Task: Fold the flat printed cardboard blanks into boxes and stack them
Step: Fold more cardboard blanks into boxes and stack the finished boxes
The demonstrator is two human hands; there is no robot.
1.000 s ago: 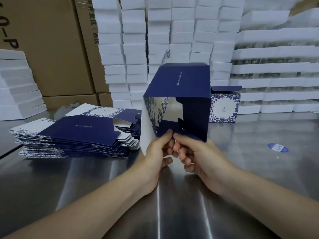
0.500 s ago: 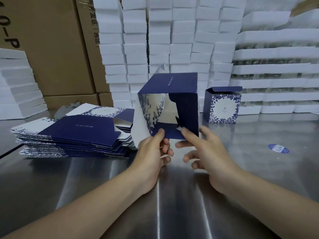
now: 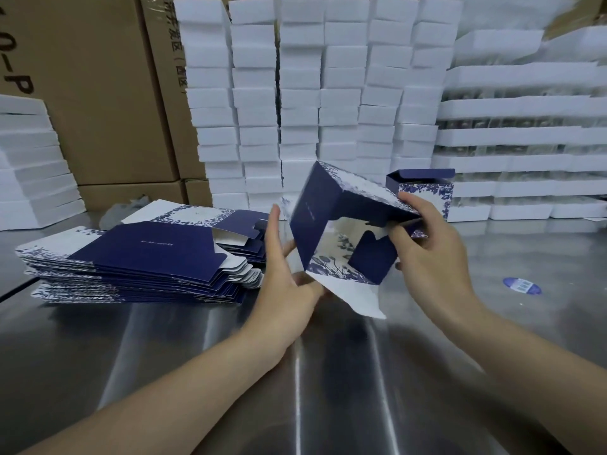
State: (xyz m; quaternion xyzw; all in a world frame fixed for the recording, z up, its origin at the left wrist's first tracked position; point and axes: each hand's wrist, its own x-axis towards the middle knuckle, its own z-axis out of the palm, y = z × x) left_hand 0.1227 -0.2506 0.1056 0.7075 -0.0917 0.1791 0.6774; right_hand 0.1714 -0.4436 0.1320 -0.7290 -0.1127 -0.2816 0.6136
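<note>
A: From the head camera, where is the box being worked on?

B: The half-folded box (image 3: pixel 331 221) is held tilted in the air above the steel worktop (image 3: pixel 197 356), in the middle of the view. Its open end faces the camera, with the silvery inside showing. A dark blue flap stands up inside it, and a white flap (image 3: pixel 351 297) hangs down from the lower edge towards the worktop.

A: And the hands?

B: The right hand (image 3: pixel 430 254) grasps the box's upper right edge, with fingers curled over the printed outer wall and the thumb tucked inside. The left hand (image 3: pixel 282 290) is released. Its fingers are stretched out straight beside the dark blue left wall, and its thumb touches the lower corner where the white flap begins.

A: What about the rest of the cardboard?

B: A pile of flat blanks (image 3: pixel 141 261) lies on the worktop just left of the left hand. One finished box (image 3: pixel 423 188) stands upright behind the right hand, near the back.

A: Anything else?

B: There are tall stacks of white foam blocks (image 3: pixel 295 93) along the back and brown cartons (image 3: pixel 98 93) at the left. A small blue sticker (image 3: pixel 521 286) lies on the worktop to the right.
</note>
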